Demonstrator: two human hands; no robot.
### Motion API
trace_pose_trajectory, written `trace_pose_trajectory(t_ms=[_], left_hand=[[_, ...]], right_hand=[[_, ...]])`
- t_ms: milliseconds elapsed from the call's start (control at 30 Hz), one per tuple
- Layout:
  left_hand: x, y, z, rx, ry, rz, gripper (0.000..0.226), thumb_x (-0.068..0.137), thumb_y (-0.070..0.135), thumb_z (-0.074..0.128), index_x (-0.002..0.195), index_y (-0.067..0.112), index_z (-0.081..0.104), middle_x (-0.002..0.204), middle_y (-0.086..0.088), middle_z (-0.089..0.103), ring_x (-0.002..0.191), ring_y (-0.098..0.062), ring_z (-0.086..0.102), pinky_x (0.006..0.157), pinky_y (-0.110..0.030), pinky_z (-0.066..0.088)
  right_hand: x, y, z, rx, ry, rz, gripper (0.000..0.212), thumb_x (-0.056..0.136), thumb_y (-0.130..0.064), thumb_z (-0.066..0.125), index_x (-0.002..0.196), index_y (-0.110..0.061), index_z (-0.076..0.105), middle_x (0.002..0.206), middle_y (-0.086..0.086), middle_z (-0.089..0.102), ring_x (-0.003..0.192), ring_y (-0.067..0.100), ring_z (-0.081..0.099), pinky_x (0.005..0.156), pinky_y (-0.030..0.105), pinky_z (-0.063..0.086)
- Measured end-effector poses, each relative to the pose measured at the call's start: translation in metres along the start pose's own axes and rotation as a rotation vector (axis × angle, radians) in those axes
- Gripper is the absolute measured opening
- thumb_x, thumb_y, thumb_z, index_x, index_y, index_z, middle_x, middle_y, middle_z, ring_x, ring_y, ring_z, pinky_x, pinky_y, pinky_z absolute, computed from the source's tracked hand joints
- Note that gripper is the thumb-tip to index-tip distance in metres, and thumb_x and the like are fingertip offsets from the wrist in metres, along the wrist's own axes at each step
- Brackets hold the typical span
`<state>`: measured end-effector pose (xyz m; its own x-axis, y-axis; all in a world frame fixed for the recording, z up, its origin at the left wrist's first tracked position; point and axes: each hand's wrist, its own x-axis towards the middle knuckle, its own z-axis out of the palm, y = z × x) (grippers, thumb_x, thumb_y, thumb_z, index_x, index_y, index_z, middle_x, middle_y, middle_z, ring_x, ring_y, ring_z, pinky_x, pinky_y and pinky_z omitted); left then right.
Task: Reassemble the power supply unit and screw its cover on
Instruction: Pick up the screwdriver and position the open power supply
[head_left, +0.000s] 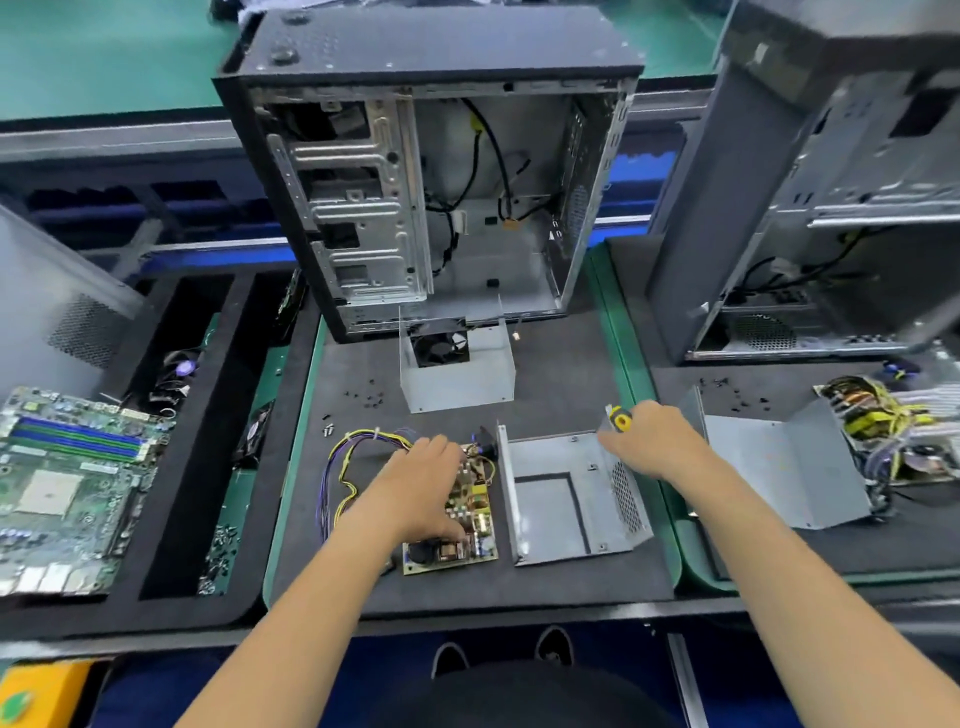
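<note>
From the head camera, the left hand lies palm-down over the power supply circuit board, its fingers bent around the board's components with the thumb at the near end, grasping it where it rests on the dark foam mat. A bundle of yellow, purple and black wires loops out from the board's far-left corner and lies on the mat beside the hand. The right hand is closed round a screwdriver, of which only the yellow-and-black handle end shows above the knuckles; the hand sits at the far-right corner of the open metal housing, touching or just over its perforated side wall, which of the two I cannot tell.

No brand or writing can be read anywhere; the board's markings are too small.

The housing is bent grey sheet metal, a shallow tray with upright walls, one wall punched with a mesh of holes, a dark L-shaped strip on its floor. Just beyond it stands the cover, a folded pale metal shell with a black fan in its back wall. Small black screws lie scattered on the mat to the cover's left. Behind, an open computer case stands upright, bare metal inside with black cables. A green motherboard lies far left.
</note>
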<state>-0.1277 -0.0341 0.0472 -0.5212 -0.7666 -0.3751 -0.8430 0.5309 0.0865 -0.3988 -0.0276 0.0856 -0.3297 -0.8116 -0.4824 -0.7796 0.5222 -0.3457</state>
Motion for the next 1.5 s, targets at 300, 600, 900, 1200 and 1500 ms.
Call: trace_pose_trajectory(t_ms=[300,600,900,1200,1500], left_hand=[[-0.007,-0.002,0.002,-0.065,0.074,-0.019,0.072,0.07,0.053,0.073,0.124,0.016,0.045,0.115,-0.001,0.05,0.109,-0.022,0.047,0.085,-0.033,0.04],[-0.015,-0.026,-0.021,-0.184,0.146,-0.101,0.069,0.071,0.05,0.073,0.126,0.018,0.048,0.123,0.001,0.052,0.12,-0.02,0.045,0.087,-0.036,0.045],[-0.031,-0.042,-0.096,-0.181,0.347,-0.028,0.072,0.065,0.049,0.078,0.126,0.019,0.052,0.113,0.003,0.056,0.111,-0.019,0.049,0.082,-0.034,0.044],[-0.001,0.016,-0.117,-0.138,0.281,0.155,0.056,0.067,0.05,0.075,0.106,0.017,0.053,0.102,0.003,0.054,0.099,-0.019,0.048,0.076,-0.037,0.046],[0.027,0.048,-0.08,-0.054,0.181,0.193,0.049,0.067,0.045,0.076,0.094,0.013,0.051,0.094,-0.002,0.053,0.093,-0.024,0.052,0.07,-0.039,0.047]], right_hand=[[-0.002,-0.003,0.004,-0.089,-0.091,-0.008,0.02,0.087,-0.015,0.052,0.069,-0.01,0.043,0.072,0.01,0.054,0.064,0.026,0.053,0.056,0.027,0.04],[-0.008,-0.017,0.012,-0.044,-0.115,-0.038,0.018,0.083,-0.004,0.047,0.067,-0.008,0.04,0.063,0.01,0.051,0.062,0.028,0.051,0.054,0.026,0.035],[-0.003,-0.033,0.022,-0.002,-0.164,-0.097,0.02,0.08,-0.012,0.052,0.063,-0.013,0.041,0.038,0.005,0.051,0.035,0.02,0.046,0.038,0.016,0.03],[0.002,-0.016,-0.016,0.245,-0.337,-0.19,0.027,0.095,-0.032,0.057,0.084,-0.008,0.056,0.07,0.014,0.072,0.03,0.012,0.039,0.034,0.014,0.027],[0.004,-0.008,-0.013,0.483,-0.142,-0.231,0.03,0.092,-0.023,0.059,0.098,0.007,0.058,0.078,0.009,0.072,0.035,0.014,0.041,0.037,0.017,0.027]])
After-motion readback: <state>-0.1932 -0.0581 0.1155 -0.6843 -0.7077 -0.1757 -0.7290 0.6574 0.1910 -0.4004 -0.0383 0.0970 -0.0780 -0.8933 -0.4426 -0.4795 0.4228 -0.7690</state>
